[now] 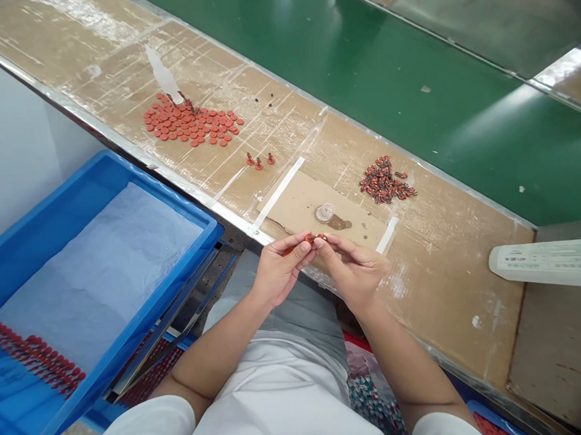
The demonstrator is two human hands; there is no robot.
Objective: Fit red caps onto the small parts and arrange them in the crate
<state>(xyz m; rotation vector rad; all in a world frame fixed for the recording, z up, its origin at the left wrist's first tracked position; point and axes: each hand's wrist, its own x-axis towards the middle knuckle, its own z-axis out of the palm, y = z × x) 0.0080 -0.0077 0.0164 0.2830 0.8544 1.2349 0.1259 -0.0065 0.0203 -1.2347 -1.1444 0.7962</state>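
Observation:
My left hand [278, 269] pinches a small red disc [309, 238] between thumb and fingertips, just over the table's near edge. Against it, my right hand [356, 269] has its thumb and fingers closed on a tiny red-and-dark piece [321, 236], mostly hidden by the fingertips. Beyond the hands, a small clear cup [324, 212] stands beside a wet brown stain on a taped cardboard sheet [291, 201]. To the right lies a pile of small red-and-dark pieces [384, 181]. Up to the left are several red discs [193, 125] and three upright pieces on discs [258, 164].
A whitish bottle [162, 74] tilts over the discs. Another white bottle [546, 260] is at the right. The blue tray [171, 269] at left holds a pale sheet [108, 260] and rows of red pieces [30, 353]. A green belt [357, 65] runs behind.

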